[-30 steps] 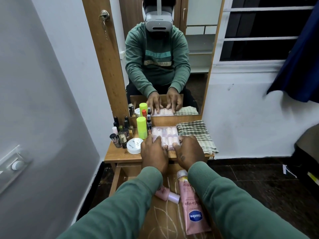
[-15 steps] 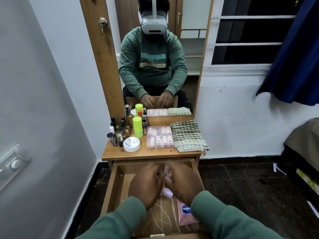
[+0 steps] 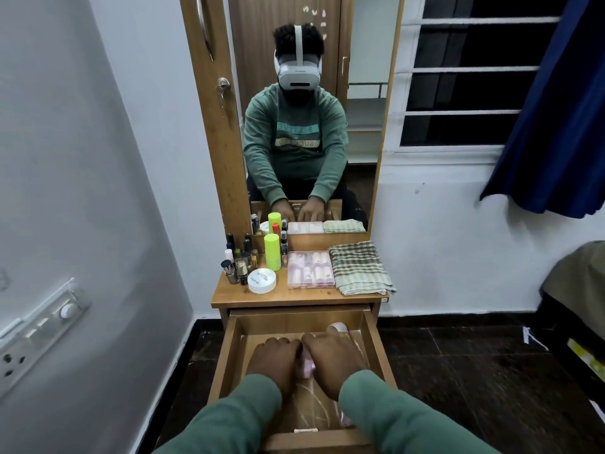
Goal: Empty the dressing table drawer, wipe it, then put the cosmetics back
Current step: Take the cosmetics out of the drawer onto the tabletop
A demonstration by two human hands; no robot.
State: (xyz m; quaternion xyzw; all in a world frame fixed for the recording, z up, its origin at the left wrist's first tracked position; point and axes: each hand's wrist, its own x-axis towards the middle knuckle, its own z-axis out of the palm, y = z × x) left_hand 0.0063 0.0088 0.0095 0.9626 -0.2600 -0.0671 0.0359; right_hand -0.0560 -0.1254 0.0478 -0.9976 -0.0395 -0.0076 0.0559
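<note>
Both palms down inside the open drawer, left hand and right hand side by side over a small pink bottle, grip impossible to tell.

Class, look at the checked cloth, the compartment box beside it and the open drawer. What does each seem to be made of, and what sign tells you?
Checked cloth: woven fabric, probably cotton; soft folds, fringed edge, matte.
Compartment box: clear hard plastic, likely; contents show through, glossy highlights.
Drawer: wood or wood-look laminate board; brown grain, smooth low sheen. Which one cannot be told.
</note>
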